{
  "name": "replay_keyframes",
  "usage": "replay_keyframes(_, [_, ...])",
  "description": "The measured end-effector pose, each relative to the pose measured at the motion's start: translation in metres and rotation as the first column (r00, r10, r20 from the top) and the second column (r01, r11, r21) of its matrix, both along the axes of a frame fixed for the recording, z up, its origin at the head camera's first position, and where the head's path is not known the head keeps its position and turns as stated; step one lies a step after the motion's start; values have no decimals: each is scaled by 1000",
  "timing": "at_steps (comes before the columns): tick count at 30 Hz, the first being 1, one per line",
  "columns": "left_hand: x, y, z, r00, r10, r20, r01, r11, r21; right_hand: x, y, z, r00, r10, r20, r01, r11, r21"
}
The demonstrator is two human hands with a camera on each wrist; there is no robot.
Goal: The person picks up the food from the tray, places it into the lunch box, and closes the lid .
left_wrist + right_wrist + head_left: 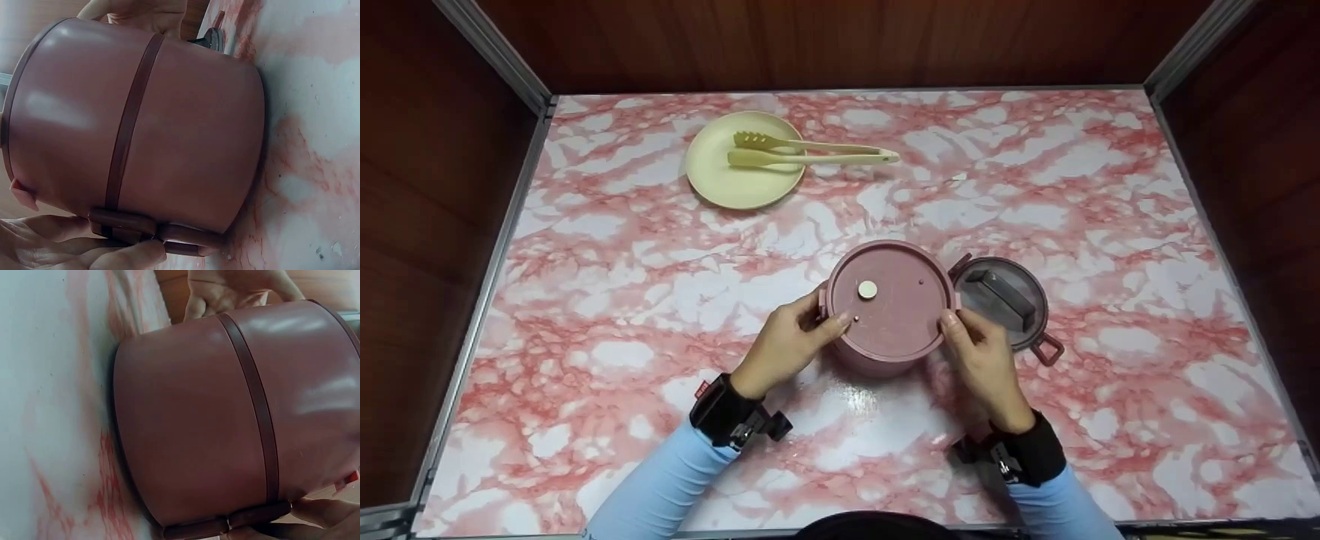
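Note:
A pink lidded pot (896, 307) stands near the middle of the table, with a cream knob (868, 289) on its flat lid. The wrist views show its side as two stacked tiers, split by a dark band (133, 121), with side handles (121, 222) meeting there. My left hand (787, 341) grips the pot's left side, thumb at the lid's rim and fingers at the handles. On the opposite side, my right hand (984, 364) grips it the same way, its thumb also at the rim. Parts of both hands' fingers are hidden beneath the rim from above.
Just right of the pot sits a small round dark vessel (997, 296) with a grey bar across its top and a reddish side handle (1048, 349). A cream plate (720, 184) lies at the back left, with tongs (840, 154) resting across it. Walls enclose the table's back and sides.

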State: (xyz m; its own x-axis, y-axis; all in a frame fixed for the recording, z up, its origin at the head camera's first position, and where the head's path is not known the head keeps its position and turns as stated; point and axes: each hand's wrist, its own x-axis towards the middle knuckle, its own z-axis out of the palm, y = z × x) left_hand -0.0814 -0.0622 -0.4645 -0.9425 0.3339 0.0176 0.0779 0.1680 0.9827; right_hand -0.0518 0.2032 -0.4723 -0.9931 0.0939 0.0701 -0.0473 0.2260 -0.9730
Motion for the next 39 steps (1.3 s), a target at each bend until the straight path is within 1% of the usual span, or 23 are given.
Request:
replay_keyframes(1, [0,0,1,1000,-4,5,4,1000,10,0,0,1,1000,3,4,-3,1000,-6])
replay_keyframes(4, [1,0,3,1000,-12,19,11,1000,25,1,-3,5,1000,5,-11,-5,1000,21])
replay_keyframes(8, [2,-1,6,999,-14,35,13,1000,17,6,-12,26,999,23,-44,-19,997,81])
replay_keyframes(10, [3,-3,7,999,-14,42,14,1000,12,9,-16,35,998,35,-52,-30,995,93])
replay_keyframes(12, [3,-4,7,999,-18,42,17,1000,6,10,-17,39,998,42,-49,-37,995,94])
replay_keyframes(14, [3,-4,7,999,-25,46,25,1000,0,8,-14,36,998,49,-44,-44,994,100])
replay_keyframes(17, [3,-5,5,998,-40,53,41,999,-18,4,-4,24,997,73,-15,-71,993,99])
replay_keyframes(20, [3,-7,3,996,-64,57,66,997,-37,-1,10,12,991,135,23,-137,984,114])
replay_keyframes(21, [3,-8,2,996,-77,53,79,996,-39,-3,14,11,986,166,30,-169,980,103])
replay_keyframes(22, [3,-9,1,995,-92,42,94,994,-48,-4,19,11,981,191,31,-194,975,113])
replay_keyframes(23, [2,-10,0,993,-109,34,111,992,-51,-6,25,11,978,209,22,-210,967,146])
replay_keyframes(24, [2,-10,-1,991,-129,29,130,991,-41,-8,30,12,976,218,7,-216,958,188])
replay_keyframes(26, [1,-11,-2,987,-163,9,164,985,-51,-14,43,12,971,233,-50,-207,928,309])
replay_keyframes(27, [1,-11,-3,984,-178,0,178,982,-57,-17,49,13,969,235,-82,-186,903,386])
replay_keyframes(28, [0,-11,-4,982,-190,-14,188,980,-66,-20,56,13,966,229,-117,-148,869,472])
replay_keyframes(29, [-1,-10,-5,981,-194,-23,191,978,-79,-24,61,12,963,226,-145,-115,836,536])
replay_keyframes(30, [-2,-10,-6,980,-196,-36,191,977,-98,-27,67,12,962,222,-159,-89,807,584])
replay_keyframes(31, [-3,-9,-7,979,-194,-55,185,973,-134,-29,72,11,961,222,-166,-72,778,624])
replay_keyframes(33, [-7,-7,-10,976,-198,-85,181,968,-174,-34,81,8,965,215,-148,-60,737,673])
replay_keyframes(35, [-11,-5,-12,973,-205,-103,182,962,-202,-37,88,5,974,200,-105,-71,712,698])
replay_keyframes(36, [-13,-4,-13,971,-214,-107,189,960,-204,-38,90,4,978,194,-79,-81,699,711])
replay_keyframes(38, [-17,-3,-15,965,-236,-112,210,957,-199,-41,94,1,983,179,-34,-99,680,726])
replay_keyframes(39, [-19,-4,-16,964,-242,-109,218,956,-198,-42,95,0,985,173,-19,-104,676,729])
